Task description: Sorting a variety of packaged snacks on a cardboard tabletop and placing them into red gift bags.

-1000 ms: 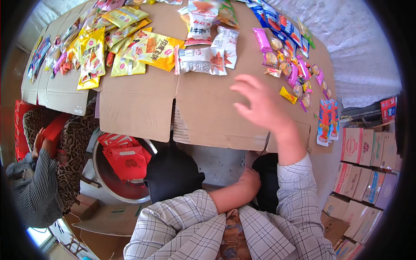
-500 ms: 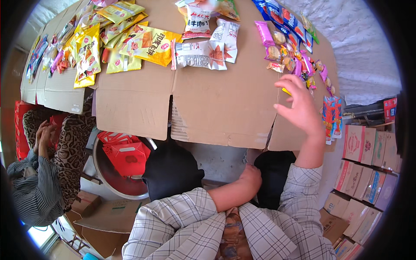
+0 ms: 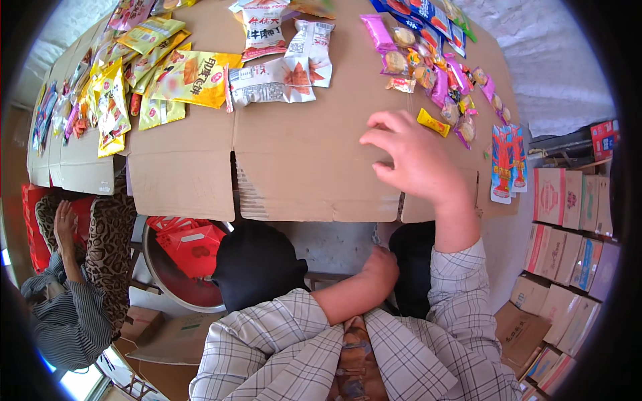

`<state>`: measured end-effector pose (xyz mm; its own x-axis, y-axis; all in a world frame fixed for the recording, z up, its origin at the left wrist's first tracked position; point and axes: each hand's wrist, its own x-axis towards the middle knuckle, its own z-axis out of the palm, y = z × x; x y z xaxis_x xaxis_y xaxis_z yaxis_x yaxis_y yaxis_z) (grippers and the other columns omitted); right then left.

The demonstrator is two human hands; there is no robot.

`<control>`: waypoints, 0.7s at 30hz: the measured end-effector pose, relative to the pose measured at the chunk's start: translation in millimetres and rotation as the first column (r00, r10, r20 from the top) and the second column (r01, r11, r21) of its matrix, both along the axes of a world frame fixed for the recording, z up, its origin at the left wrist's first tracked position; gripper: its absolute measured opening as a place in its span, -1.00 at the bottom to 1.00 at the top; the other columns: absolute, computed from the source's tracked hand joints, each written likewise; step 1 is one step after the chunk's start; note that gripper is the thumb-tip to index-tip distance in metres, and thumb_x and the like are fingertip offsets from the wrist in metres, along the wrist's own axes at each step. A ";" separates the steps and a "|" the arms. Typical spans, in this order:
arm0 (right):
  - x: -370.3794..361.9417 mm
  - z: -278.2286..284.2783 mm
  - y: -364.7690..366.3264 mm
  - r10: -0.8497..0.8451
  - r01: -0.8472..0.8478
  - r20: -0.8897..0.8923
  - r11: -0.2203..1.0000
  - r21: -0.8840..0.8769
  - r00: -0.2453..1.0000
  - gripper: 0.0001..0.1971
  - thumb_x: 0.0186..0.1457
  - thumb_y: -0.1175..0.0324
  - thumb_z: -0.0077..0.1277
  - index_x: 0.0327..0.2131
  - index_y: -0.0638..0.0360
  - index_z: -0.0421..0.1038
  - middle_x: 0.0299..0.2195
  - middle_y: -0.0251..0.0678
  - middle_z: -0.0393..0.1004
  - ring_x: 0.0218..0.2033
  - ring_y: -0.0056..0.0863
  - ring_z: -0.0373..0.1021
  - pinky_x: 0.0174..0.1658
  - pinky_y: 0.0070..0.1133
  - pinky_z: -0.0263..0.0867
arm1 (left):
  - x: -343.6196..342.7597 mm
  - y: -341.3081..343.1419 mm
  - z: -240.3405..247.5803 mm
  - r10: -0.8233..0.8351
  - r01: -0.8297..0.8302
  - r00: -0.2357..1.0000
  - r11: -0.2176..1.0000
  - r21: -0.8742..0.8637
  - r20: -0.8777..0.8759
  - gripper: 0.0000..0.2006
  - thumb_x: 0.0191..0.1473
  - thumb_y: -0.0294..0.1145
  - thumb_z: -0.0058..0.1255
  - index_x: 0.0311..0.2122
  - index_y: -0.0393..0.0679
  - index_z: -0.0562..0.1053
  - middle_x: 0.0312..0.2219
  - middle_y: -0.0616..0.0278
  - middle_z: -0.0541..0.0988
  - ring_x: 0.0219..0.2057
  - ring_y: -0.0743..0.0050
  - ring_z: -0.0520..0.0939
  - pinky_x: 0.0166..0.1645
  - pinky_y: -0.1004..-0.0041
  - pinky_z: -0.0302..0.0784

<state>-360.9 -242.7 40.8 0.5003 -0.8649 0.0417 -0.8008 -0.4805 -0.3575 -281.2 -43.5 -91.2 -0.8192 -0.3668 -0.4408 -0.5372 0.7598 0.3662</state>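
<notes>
My right hand (image 3: 418, 159) hovers over the bare cardboard near the table's front edge, fingers curved and apart, with nothing visible between them. Just to its right lies a small yellow-wrapped sweet (image 3: 433, 123), beside a cluster of small wrapped sweets (image 3: 439, 79) in pink, purple and clear wrappers. My left hand (image 3: 381, 269) rests low between my knees, its forearm lying across my lap. Its fingers are turned away and mostly hidden.
The cardboard tabletop (image 3: 301, 160) also bears white snack packets (image 3: 271, 81), yellow packets (image 3: 194, 79), blue packets (image 3: 428, 23) and blue-and-red sachets (image 3: 503, 164). Below stands a metal basin (image 3: 160, 271) holding red packaging (image 3: 194, 247). A person's hand (image 3: 65, 224) is at left; stacked cartons (image 3: 555, 247) stand right.
My right hand has moved left, away from the sweets, uncovering the yellow-wrapped one. The view has shifted slightly. At left, the other person's hands have moved apart.
</notes>
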 end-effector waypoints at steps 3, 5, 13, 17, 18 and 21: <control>1.9 -1.5 -0.4 -0.040 0.042 -0.067 0.999 0.030 0.997 -0.62 -0.16 0.46 0.24 -0.15 0.10 0.55 0.00 -0.30 0.43 0.08 -0.25 0.37 0.03 -0.36 0.41 | 6.1 -12.8 16.5 -0.053 0.053 0.999 0.999 0.012 -0.011 -0.76 0.09 -0.28 0.10 -0.17 -0.06 0.68 -0.17 0.17 0.66 -0.08 0.19 0.64 -0.03 0.24 0.46; 3.1 -0.8 1.0 -0.036 0.037 -0.061 0.999 0.012 0.997 -0.61 -0.17 0.48 0.23 -0.15 0.10 0.54 -0.02 -0.29 0.44 0.05 -0.22 0.38 0.04 -0.34 0.41 | 7.0 -13.8 16.5 -0.078 0.078 0.997 0.996 0.039 -0.011 -0.76 0.10 -0.28 0.10 -0.17 -0.07 0.68 -0.17 0.17 0.66 -0.08 0.20 0.64 -0.03 0.25 0.46; 21.9 10.4 8.5 -0.032 0.026 -0.060 0.994 -0.102 0.998 -0.60 -0.17 0.51 0.20 -0.14 0.07 0.53 -0.03 -0.25 0.43 0.04 -0.15 0.38 -0.03 -0.29 0.44 | 6.8 -19.9 20.3 -0.064 0.060 0.997 0.994 0.096 0.036 -0.74 0.11 -0.28 0.09 -0.14 -0.11 0.66 -0.12 0.14 0.64 -0.04 0.18 0.63 0.03 0.21 0.45; 31.3 13.3 7.6 0.030 -0.035 -0.067 0.996 -0.077 0.997 -0.61 -0.17 0.53 0.18 -0.16 0.07 0.53 -0.04 -0.23 0.43 0.02 -0.16 0.39 -0.09 -0.29 0.46 | -16.5 12.9 -20.6 0.537 -0.552 0.834 0.814 0.182 0.129 -0.72 0.12 -0.31 0.05 -0.12 -0.17 0.65 -0.11 0.07 0.64 -0.05 0.13 0.63 0.04 0.17 0.45; 31.9 16.6 8.5 0.024 -0.031 -0.073 0.995 -0.097 0.997 -0.62 -0.18 0.53 0.18 -0.16 0.08 0.52 -0.05 -0.23 0.43 0.01 -0.16 0.40 -0.10 -0.29 0.46 | -13.5 10.4 -20.4 0.340 -0.342 0.940 0.931 0.128 0.039 -0.71 0.13 -0.32 0.03 -0.12 -0.19 0.65 -0.12 0.03 0.64 -0.06 0.11 0.63 0.03 0.18 0.45; 28.8 6.9 6.8 0.024 -0.033 -0.099 0.995 -0.092 0.995 -0.67 -0.18 0.54 0.17 -0.23 0.11 0.49 -0.09 -0.27 0.43 -0.05 -0.21 0.42 -0.15 -0.31 0.45 | -17.3 7.0 -12.2 0.164 -0.164 0.986 0.985 0.052 0.005 -0.70 0.14 -0.35 0.00 -0.11 -0.23 0.64 -0.13 -0.04 0.65 -0.06 0.07 0.63 0.03 0.17 0.45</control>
<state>-332.1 -236.0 47.7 0.5306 -0.8446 0.0710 -0.8150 -0.5314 -0.2310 -298.5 -36.5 -103.4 -0.7496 -0.4726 -0.4634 -0.6532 0.6416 0.4021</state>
